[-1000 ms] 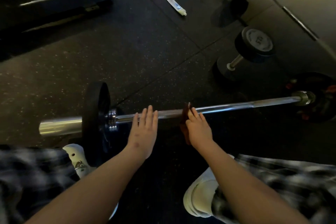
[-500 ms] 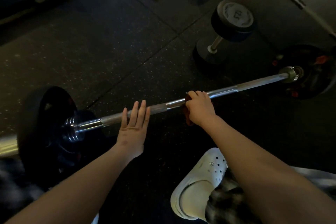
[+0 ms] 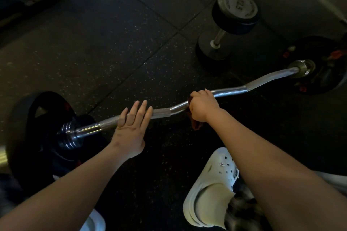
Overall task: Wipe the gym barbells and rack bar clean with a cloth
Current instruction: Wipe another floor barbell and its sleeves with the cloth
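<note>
One barbell [image 3: 229,92] under left hand [image 3: 129,129], right hand [image 3: 203,106] (one cloth [image 3: 196,124])

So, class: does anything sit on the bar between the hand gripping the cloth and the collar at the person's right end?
Nothing visible does. The right hand grips the cloth round the bar; from there to the collar the metal is bare, only bent. The dumbbell lies on the floor beyond, apart from it.

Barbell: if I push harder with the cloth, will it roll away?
Probably heavy: the barbell carries plates at both ends, so wiping should barely shift it. It could roll on round plates; the flat left hand on the shaft likely steadies it.
</note>
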